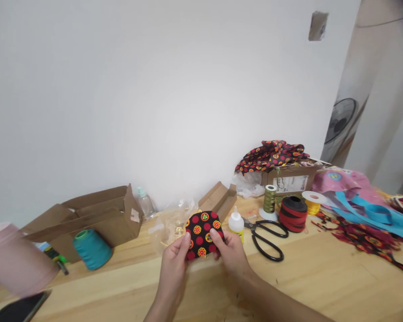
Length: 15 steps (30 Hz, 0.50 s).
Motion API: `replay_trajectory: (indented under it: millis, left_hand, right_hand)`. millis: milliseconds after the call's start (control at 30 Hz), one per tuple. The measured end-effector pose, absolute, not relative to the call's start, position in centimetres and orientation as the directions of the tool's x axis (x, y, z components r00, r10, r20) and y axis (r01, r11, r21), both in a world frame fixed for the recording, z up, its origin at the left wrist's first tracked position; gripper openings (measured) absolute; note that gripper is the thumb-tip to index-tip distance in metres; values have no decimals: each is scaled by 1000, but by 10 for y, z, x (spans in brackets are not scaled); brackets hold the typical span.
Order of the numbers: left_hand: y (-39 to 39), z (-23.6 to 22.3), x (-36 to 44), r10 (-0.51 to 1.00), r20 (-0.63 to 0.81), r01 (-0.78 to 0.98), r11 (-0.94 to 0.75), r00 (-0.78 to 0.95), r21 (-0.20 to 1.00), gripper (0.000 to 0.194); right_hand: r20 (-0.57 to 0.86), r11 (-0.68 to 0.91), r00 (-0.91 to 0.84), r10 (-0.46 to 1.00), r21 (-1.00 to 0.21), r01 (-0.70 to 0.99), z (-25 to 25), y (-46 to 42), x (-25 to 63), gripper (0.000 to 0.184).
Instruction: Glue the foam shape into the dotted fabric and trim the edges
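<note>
You have one black piece of patterned fabric (200, 233) between your two hands, raised in front of you over one wooden table (121, 288). Your left hand (174, 259) is clamped on its left edge and your right hand (234, 256) on its right edge, with one thumb of each on the printed face; most of your other fingers are hidden behind it. Just beyond your right hand are one white-capped bottle (236, 222) and one pair of black-handled scissors (254, 228). You have four lots of thread or ribbon: one teal cone (92, 250) to the left, and one olive reel (270, 199), one red-and-black roll (293, 217) and one yellow reel (312, 207) to the right. Three cardboard boxes stand near the wall: one open box (121, 227) at left, one narrow box (218, 197) in the middle and one labelled box (311, 179) at right, under one heap of matching cloth (275, 156)
</note>
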<state>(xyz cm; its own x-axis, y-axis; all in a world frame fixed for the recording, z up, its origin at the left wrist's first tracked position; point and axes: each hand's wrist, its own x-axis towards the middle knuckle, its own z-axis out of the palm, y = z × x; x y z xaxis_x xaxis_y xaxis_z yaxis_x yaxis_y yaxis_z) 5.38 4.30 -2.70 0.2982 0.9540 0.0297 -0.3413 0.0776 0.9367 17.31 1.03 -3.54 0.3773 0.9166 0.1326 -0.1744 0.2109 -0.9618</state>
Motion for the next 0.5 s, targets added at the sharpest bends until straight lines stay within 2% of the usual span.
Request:
replay_trajectory:
  millis: [167, 300, 500]
  left_hand:
    - [46, -31, 52, 963, 5, -348, 93, 270, 933, 26]
    - [45, -31, 54, 941, -8, -323, 124, 339, 938, 28]
    - [42, -28, 54, 932, 3, -294, 112, 363, 949, 28]
  right_hand:
    - [118, 185, 313, 942, -963, -194, -38, 11, 170, 45]
    - [143, 212, 315, 938, -957, -197, -37, 9, 172, 38]
    - [195, 260, 371, 908, -956, -134, -33, 8, 178, 45]
